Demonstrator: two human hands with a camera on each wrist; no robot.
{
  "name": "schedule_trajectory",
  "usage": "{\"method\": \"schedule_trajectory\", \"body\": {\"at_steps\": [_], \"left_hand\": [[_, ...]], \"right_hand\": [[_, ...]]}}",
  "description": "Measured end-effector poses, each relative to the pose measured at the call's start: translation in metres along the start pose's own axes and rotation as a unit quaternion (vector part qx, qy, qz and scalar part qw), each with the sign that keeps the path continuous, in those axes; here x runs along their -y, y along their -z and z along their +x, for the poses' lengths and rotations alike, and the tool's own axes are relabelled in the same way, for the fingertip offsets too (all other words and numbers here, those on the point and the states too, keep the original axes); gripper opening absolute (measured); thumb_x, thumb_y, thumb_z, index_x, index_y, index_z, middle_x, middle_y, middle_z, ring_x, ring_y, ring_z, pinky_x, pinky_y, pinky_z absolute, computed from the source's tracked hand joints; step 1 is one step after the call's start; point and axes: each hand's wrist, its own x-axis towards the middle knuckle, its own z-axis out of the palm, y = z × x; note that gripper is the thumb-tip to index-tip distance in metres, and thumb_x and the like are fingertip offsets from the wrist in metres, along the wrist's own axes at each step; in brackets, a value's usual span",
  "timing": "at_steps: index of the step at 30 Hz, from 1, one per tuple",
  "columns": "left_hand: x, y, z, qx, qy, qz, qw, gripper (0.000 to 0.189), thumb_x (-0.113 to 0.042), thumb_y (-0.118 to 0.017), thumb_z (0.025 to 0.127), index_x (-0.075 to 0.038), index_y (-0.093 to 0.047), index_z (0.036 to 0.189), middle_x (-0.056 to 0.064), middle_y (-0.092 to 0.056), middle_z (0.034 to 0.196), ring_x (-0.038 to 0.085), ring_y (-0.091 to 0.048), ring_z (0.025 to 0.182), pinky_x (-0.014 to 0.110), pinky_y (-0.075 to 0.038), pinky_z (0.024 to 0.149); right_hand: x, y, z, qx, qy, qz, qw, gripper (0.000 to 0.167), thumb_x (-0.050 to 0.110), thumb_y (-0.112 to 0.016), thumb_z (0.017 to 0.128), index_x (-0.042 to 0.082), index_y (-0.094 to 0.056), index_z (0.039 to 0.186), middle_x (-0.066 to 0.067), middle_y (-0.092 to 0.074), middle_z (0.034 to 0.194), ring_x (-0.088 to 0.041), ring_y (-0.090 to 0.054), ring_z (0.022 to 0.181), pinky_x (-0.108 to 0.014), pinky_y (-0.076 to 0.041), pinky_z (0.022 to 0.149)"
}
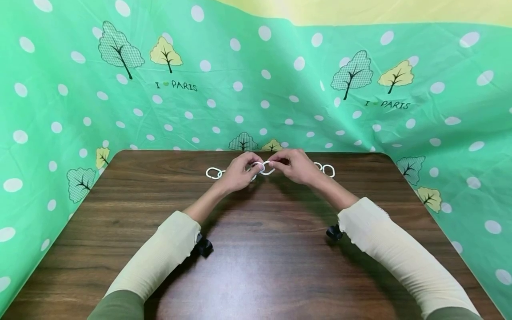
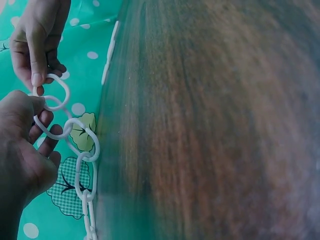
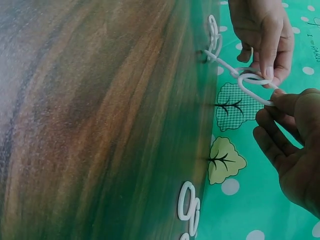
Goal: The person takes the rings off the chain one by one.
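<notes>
In the head view my left hand (image 1: 239, 172) and right hand (image 1: 298, 166) meet over the table's far edge. Between left thumb and fingers is a white plastic chain link (image 2: 50, 135), the end of a short chain (image 2: 77, 175) of linked ovals that trails onto the table. My right thumb and fingertips pinch another white oval link (image 2: 69, 92). The two links overlap where the fingertips come together; I cannot tell whether one is threaded through the other. The remaining fingers of my right hand are spread below the link.
More white links (image 1: 334, 171) lie near the far edge, right of my right hand. The dark wood-grain table (image 1: 272, 249) ends just beyond my hands. Behind it hangs a green cloth (image 1: 240, 89) with white dots and printed trees.
</notes>
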Motion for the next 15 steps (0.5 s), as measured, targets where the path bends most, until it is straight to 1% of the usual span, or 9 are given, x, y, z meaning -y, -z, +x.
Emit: {"method": "schedule_trajectory", "body": {"at_steps": [4,7,10,12,15], "left_hand": [[-0.0001,0.0009,0.0009,0.005,-0.001,0.015,0.9999,0.015,-0.018,-0.071,0.111,-0.007,-0.075,0.12,0.01,-0.073,0.12,0.026,-0.062,0.113,0.046,-0.05,0.107],[-0.0006,0.0015,0.0011,0.007,0.0,0.026,0.9996,0.015,-0.02,-0.071,0.111,-0.009,-0.075,0.12,0.01,-0.074,0.12,0.029,-0.06,0.114,0.054,-0.043,0.116],[-0.0007,0.0017,0.001,0.005,0.001,0.031,0.9995,0.015,-0.02,-0.071,0.111,-0.009,-0.076,0.12,0.009,-0.074,0.12,0.031,-0.059,0.115,0.061,-0.036,0.121],[-0.001,0.0017,0.0003,0.003,0.002,0.035,0.9994,0.015,-0.021,-0.071,0.111,-0.009,-0.075,0.119,0.01,-0.074,0.118,0.032,-0.059,0.115,0.062,-0.035,0.12],[-0.0008,0.001,-0.0002,0.001,0.003,0.04,0.9992,0.015,-0.021,-0.07,0.111,-0.009,-0.075,0.119,0.01,-0.074,0.117,0.033,-0.059,0.114,0.061,-0.036,0.118]], "right_hand": [[-0.0001,0.0001,-0.0015,-0.009,0.009,-0.002,0.9999,0.016,0.018,-0.078,0.108,0.008,-0.087,0.117,-0.009,-0.085,0.107,-0.023,-0.072,0.091,-0.038,-0.056,0.082],[0.0003,-0.0004,-0.0016,-0.016,0.018,-0.002,0.9997,0.016,0.016,-0.078,0.108,0.006,-0.087,0.117,-0.01,-0.085,0.106,-0.023,-0.072,0.091,-0.038,-0.057,0.082],[0.0009,-0.0013,-0.0016,-0.021,0.023,-0.002,0.9995,0.015,0.015,-0.079,0.107,0.005,-0.087,0.116,-0.011,-0.084,0.105,-0.024,-0.073,0.092,-0.039,-0.057,0.083],[0.0017,-0.0018,-0.0016,-0.023,0.023,-0.003,0.9995,0.015,0.014,-0.079,0.107,0.005,-0.087,0.116,-0.011,-0.084,0.105,-0.025,-0.073,0.093,-0.04,-0.057,0.083],[0.0028,-0.0027,-0.0015,-0.026,0.022,-0.005,0.9994,0.015,0.015,-0.08,0.106,0.006,-0.087,0.115,-0.011,-0.084,0.105,-0.024,-0.073,0.092,-0.039,-0.057,0.083]]}}
